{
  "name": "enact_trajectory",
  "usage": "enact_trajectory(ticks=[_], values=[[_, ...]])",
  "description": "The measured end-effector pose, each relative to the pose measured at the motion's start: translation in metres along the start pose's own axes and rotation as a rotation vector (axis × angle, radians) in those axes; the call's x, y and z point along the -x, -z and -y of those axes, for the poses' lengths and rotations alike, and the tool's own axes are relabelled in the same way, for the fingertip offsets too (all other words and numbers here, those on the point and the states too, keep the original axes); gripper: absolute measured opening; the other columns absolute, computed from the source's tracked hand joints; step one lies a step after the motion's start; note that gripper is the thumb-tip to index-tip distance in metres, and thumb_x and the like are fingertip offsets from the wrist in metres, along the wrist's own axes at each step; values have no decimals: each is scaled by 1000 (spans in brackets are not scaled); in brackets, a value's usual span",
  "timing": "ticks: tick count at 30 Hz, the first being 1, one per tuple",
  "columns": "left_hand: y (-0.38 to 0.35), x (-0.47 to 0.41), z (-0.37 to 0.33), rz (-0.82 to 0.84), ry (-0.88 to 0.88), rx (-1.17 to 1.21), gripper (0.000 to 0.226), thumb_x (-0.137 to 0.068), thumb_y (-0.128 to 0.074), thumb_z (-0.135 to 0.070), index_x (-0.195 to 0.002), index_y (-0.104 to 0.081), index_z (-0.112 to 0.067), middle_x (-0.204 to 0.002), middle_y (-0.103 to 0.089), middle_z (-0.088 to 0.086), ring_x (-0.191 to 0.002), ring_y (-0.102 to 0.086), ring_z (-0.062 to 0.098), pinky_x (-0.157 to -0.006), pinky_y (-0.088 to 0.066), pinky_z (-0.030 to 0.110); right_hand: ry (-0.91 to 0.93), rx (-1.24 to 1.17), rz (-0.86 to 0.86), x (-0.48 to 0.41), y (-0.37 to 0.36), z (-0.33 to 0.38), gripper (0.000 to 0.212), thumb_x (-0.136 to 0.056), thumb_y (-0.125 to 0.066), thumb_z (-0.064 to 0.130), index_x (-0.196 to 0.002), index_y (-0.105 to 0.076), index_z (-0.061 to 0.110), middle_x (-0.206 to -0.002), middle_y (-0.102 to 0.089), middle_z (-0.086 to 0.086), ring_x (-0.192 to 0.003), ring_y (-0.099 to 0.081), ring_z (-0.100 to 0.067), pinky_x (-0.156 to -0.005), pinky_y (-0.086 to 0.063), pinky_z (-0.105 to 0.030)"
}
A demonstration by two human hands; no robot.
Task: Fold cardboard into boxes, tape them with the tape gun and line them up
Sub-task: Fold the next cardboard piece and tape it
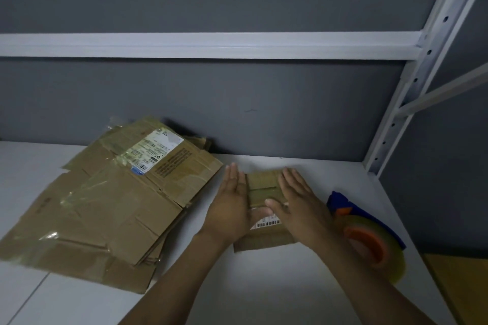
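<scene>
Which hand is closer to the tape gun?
The right hand. It presses the right side of the box, and the tape gun lies just right of its wrist. The left hand presses the box's left side, farther away.

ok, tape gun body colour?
Blue tape gun, orange core holding the clear roll; head view, at right.

Both hands, left (233, 202) and right (299, 200), flat, fingers straight, forearms extended forward
</scene>
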State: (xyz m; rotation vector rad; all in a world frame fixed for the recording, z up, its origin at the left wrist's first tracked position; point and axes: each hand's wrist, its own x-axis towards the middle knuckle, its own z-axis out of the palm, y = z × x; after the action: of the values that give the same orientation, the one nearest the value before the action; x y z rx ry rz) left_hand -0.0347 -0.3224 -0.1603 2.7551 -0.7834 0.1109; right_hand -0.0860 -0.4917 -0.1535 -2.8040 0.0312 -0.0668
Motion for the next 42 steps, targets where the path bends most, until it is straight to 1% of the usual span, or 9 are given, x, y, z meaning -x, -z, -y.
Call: enact_trajectory(ticks=[6,10,15,21,26,33,35,38,42], values=[[-2,1,-13,-85,219,261,82,-96,-28,-56,-152,-9,1,-160,-3,19,-149,-6,23,-115,-13,23,-155,-230,-6,-8,5,0,56,-103,-19,42,-153,0,25,-160,7,9,-124,-50,-13,-79,-49,-15],[-9,2,-13,-133,367,353,84,-95,-43,-55,-153,-11,-4,-138,-48,20,-120,-54,32,-91,-49,36,-246,-482,-27,-2,4,-7,53,-104,-24,35,-153,-4,33,-116,-62,-6,-78,-64,-10,-50,-46,-14],[-1,15,-27,-228,505,462,62,-88,-51,-60,-117,-55,-5,-91,-60,8,-89,-61,30,-75,-47,36,-323,-570,-52,11,5,-12,45,-103,-26,38,-148,-28,31,-89,-66,-3,-74,-66,-13,-63,-57,-26],[1,32,-28,-159,473,-34,73,-82,-22,-74,-110,-54,-14,-86,-61,5,-68,-59,24,-52,-33,29,-324,-473,-24,30,8,-10,45,-104,-27,35,-100,-60,4,-79,-58,-2,-66,-53,-8,-52,-38,-13],[-13,44,-12,-400,225,412,67,-77,-59,-58,-116,-51,-4,-83,-61,-2,-74,-62,23,-55,-36,27,-418,-624,-42,33,20,-13,64,-92,-28,64,-73,-58,11,-77,-62,-4,-73,-59,-18,-62,-43,-28],[0,49,-22,-422,124,825,59,-84,-65,-45,-138,-43,-38,-125,-52,-24,-109,-47,-20,-85,-36,0,-470,-822,-293,37,13,-10,38,-93,-49,48,-81,-52,11,-78,-58,-4,-72,-56,-19,-62,-44,-31],[4,49,-24,-442,243,835,60,-83,-59,-52,-138,-48,-32,-120,-52,-17,-106,-47,-15,-87,-36,7,-372,-904,-300,42,6,-10,12,-92,-58,26,-88,-51,18,-90,-61,-4,-82,-58,-17,-69,-48,-30],[-3,46,-14,-383,343,808,53,-84,-67,-43,-133,-54,-28,-117,-54,-4,-108,-51,8,-86,-42,25,-259,-1072,-238,49,-6,-9,39,-87,-64,4,-113,-48,28,-115,-61,3,-105,-60,-14,-87,-51,-35],[-24,55,1,-305,297,751,46,-75,-73,-51,-111,-65,-24,-107,-59,-3,-102,-59,15,-78,-44,21,-265,-1091,-177,60,-13,-7,53,-80,-68,46,-126,-47,32,-116,-62,8,-104,-62,-11,-82,-54,-31]])
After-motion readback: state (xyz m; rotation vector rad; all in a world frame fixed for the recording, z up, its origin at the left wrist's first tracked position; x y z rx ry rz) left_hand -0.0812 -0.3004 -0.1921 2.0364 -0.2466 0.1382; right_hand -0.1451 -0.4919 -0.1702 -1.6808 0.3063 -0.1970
